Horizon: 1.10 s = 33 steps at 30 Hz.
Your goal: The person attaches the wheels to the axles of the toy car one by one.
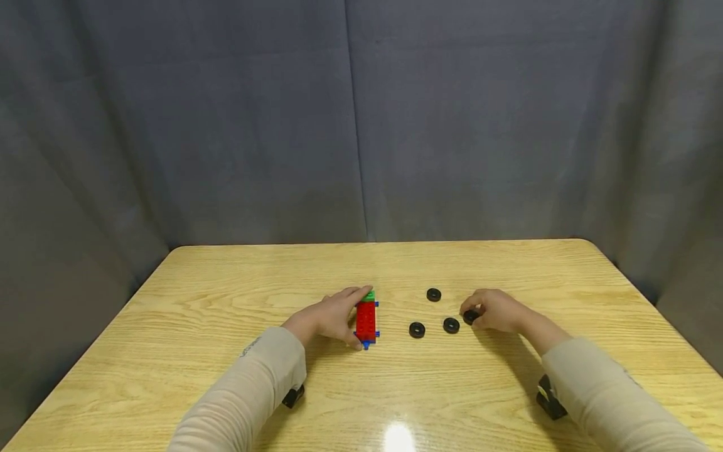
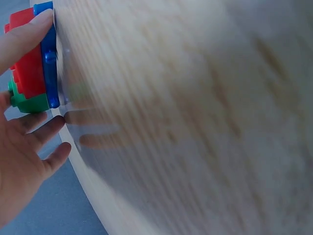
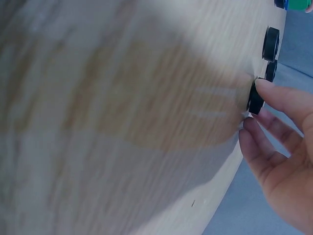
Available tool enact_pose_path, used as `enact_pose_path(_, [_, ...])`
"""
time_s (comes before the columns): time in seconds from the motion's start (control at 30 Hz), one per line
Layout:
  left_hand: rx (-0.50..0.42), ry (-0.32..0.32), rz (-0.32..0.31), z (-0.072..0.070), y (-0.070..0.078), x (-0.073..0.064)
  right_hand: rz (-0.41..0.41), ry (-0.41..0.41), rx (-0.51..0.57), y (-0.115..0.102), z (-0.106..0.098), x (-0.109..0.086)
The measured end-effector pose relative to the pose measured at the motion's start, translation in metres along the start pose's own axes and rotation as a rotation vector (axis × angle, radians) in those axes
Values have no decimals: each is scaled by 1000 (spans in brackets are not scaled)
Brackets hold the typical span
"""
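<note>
A toy vehicle base of red, green and blue bricks point(image 1: 366, 320) lies lengthwise on the table in the head view, blue pegs sticking out at its sides. My left hand point(image 1: 334, 316) holds it by its ends, thumb at the near end and a fingertip at the green far end. In the left wrist view the thumb presses the red and blue bricks point(image 2: 32, 73), while several fingers are spread. To the right, my right hand point(image 1: 497, 310) pinches a black toy wheel point(image 1: 471, 316). In the right wrist view that wheel point(image 3: 256, 98) touches the thumb, tilted near the tabletop.
Between the hands lie three more black wheels: a far one point(image 1: 433, 294), a left one point(image 1: 417, 329) and one beside the right hand point(image 1: 451, 325). The wooden table point(image 1: 226, 276) ends at a grey curtain point(image 1: 254, 157). Dark wrist devices point(image 1: 550, 398) hang under both sleeves.
</note>
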<state>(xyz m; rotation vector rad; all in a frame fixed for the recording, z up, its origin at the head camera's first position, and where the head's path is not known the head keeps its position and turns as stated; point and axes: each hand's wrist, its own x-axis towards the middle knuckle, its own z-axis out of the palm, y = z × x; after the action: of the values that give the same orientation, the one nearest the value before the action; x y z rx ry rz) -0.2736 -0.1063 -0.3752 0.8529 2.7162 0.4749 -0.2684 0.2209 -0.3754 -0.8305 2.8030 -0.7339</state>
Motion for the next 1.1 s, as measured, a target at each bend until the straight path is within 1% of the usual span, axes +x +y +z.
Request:
enact_pose_path(0.2, [-4,0,4,2,0,-1,-20,-17,-8,-2,2,0])
enact_pose_path(0.37, [-17,15,19,2,1,-2,-39,-5,-63,-2,2,1])
enact_pose_path(0.57, [-59,-5,1,3,2,-4,-61,7,-116,-4,4,0])
enact_pose_path(0.7, [-80,-5,1,4,1,-4,-48,7,-125,-5,4,-1])
enact_pose_path(0.9, [-120,28,5,3,0,-8,-24,20,-130,-4,3,-3])
enact_pose_path(1.1, [-126,82,2,-1,-1,-14,-34,88,-107,-6,-2,-8])
